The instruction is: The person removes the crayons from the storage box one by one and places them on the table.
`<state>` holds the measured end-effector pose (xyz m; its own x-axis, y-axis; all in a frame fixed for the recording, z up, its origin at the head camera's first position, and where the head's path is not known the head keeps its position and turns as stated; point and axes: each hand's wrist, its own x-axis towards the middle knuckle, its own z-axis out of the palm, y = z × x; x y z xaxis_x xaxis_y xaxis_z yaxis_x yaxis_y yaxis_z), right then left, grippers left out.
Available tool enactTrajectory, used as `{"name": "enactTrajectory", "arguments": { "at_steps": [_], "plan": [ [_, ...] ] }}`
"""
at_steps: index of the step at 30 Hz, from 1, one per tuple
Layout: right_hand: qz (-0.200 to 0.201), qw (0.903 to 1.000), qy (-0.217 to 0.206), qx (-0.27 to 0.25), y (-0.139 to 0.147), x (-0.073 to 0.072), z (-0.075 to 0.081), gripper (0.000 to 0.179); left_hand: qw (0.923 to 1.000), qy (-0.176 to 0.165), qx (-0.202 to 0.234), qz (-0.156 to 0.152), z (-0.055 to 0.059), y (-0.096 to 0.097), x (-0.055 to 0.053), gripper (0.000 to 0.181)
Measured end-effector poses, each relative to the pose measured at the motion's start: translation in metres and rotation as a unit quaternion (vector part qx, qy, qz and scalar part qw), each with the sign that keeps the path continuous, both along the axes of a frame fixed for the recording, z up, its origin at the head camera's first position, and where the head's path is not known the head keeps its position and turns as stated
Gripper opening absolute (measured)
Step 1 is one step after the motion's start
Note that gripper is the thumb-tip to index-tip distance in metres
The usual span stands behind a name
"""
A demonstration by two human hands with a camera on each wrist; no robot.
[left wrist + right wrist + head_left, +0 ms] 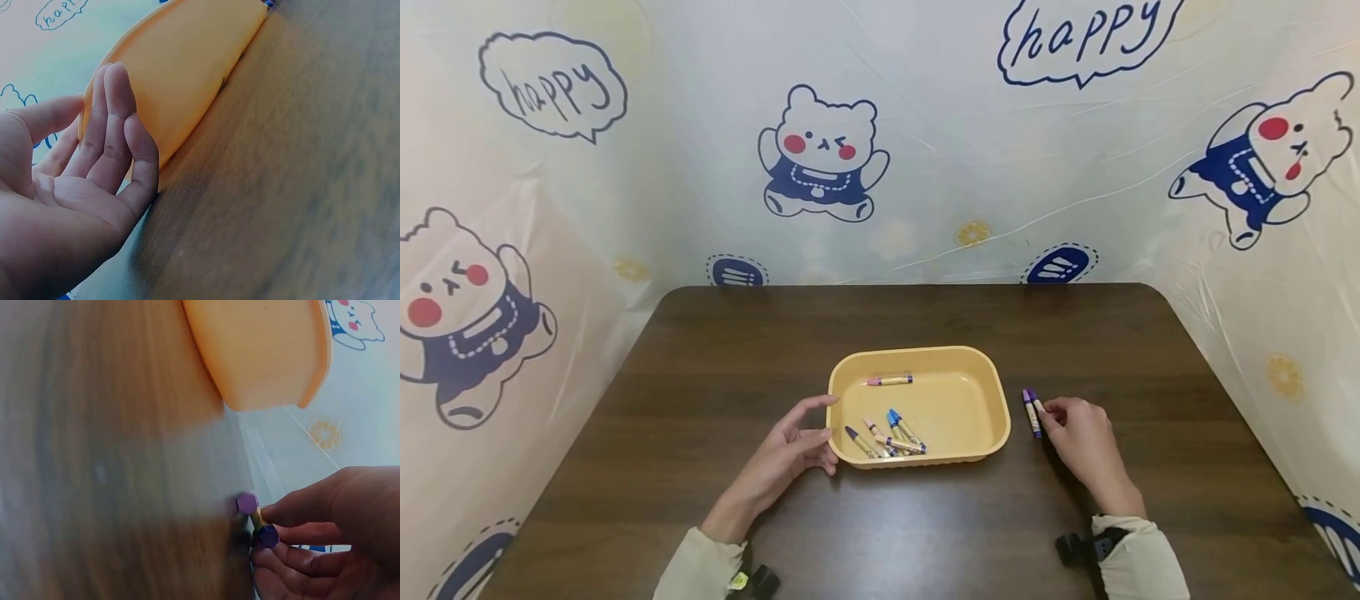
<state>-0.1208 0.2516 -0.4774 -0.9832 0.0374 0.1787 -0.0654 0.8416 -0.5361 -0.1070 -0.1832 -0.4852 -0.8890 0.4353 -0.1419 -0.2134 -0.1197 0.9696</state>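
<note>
In the head view a yellow tray (917,357) sits mid-table. My left hand (790,442) holds its left rim; in the left wrist view the thumb meets the rim and the other fingers lie along the outer wall. Inside the tray, one pink crayon (890,380) lies apart near the back, and several crayons (901,444), blue, dark and pale, lie bunched at the front left. Right of the tray, my right hand (1086,437) pinches a dark purple crayon (268,536) at the table. A lighter purple crayon (1032,415) lies right beside it.
The dark wooden table (925,533) has rounded far corners. A pale curtain (925,167) with printed bears and the word happy hangs behind it and along both sides. Each wrist wears a small black camera, such as the right one (1078,548).
</note>
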Motion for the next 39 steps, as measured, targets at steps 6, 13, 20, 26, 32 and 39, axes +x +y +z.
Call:
{"name": "enactTrajectory", "arguments": {
  "at_steps": [6,13,20,26,32,39],
  "plan": [
    [0.004,1.0,0.003,0.006,-0.003,0.002,0.0,0.012,1.0,-0.004,-0.005,0.0,-0.0001,-0.001,-0.0004,0.053],
    [0.01,0.9998,-0.01,-0.015,0.0012,0.0031,0.0016,0.012,1.0,-0.002,-0.005,0.0,0.0,-0.0002,-0.001,0.054],
    [0.018,0.9992,-0.024,-0.025,0.0021,0.0056,0.0018,0.015,1.0,-0.005,-0.006,-0.002,0.0005,0.0002,-0.0005,0.053],
    [0.02,0.9983,-0.044,-0.032,-0.0006,0.0062,0.0042,0.018,0.9998,-0.01,-0.014,0.005,0.0021,0.0003,-0.001,0.052],
    [0.027,0.9947,-0.074,-0.066,-0.001,0.0079,0.0066,0.024,0.9998,-0.013,-0.016,0.007,0.0022,-0.0007,-0.0007,0.053],
    [0.026,0.9922,-0.092,-0.081,-0.0002,0.0098,0.0066,0.025,0.9998,-0.006,-0.02,0.004,0.0015,-0.0004,-0.0008,0.054]
  ]
}}
